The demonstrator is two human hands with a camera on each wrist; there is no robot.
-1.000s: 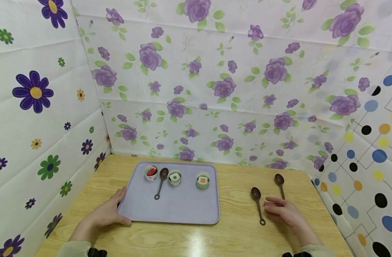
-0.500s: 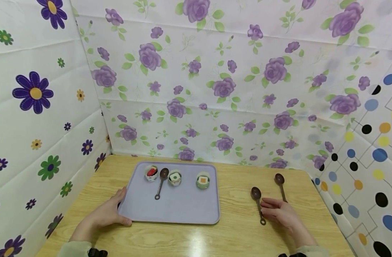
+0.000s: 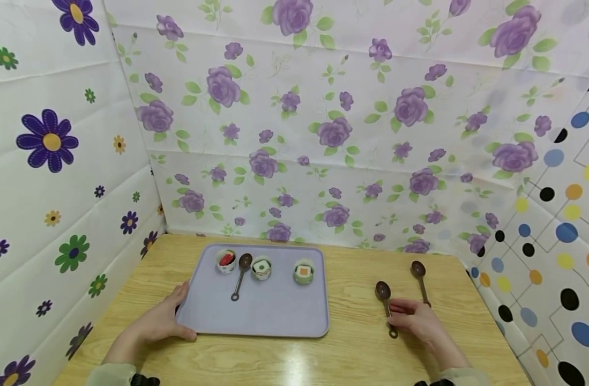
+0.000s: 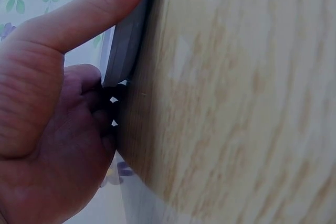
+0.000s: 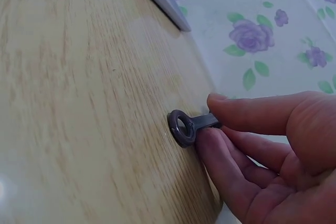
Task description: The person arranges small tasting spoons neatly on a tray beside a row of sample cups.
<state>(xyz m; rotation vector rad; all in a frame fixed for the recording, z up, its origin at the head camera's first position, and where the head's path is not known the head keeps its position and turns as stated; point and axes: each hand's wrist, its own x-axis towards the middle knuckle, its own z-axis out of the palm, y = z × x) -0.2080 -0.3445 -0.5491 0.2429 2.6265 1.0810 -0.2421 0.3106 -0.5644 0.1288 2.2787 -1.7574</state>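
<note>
1. The left hand (image 3: 156, 320) holds the near left corner of the pale purple tray (image 3: 255, 316). Its thumb lies along the near edge, and its fingers bend round the left side. If this hand lifts or pulls hard, the tray could tip and its things could slide.
2. The right hand (image 3: 419, 321) pinches a brown spoon (image 3: 386, 305) by the handle, close to the ring at the end. This spoon is over the wooden table (image 3: 352, 321), right of the tray and well apart from it. Whether it touches the wood is hard to tell. The handle is thin, so a weak pinch could let it twist or drop.
3. A second brown spoon (image 3: 422, 281) lies just past the right hand, which hides its end. A sideways bump from that hand could push it.
4. On the tray, a third brown spoon (image 3: 240, 280) lies between a cup with a red piece (image 3: 226, 269) and a cup with a green-dotted piece (image 3: 262, 276). It could roll into them if the tray jerks.
5. A green cup (image 3: 303, 280) stands farther right on the tray. It looks small, so a knock could spill its orange-and-white piece.
6. Behind everything hangs a purple-rose cloth (image 3: 342, 171).
</note>
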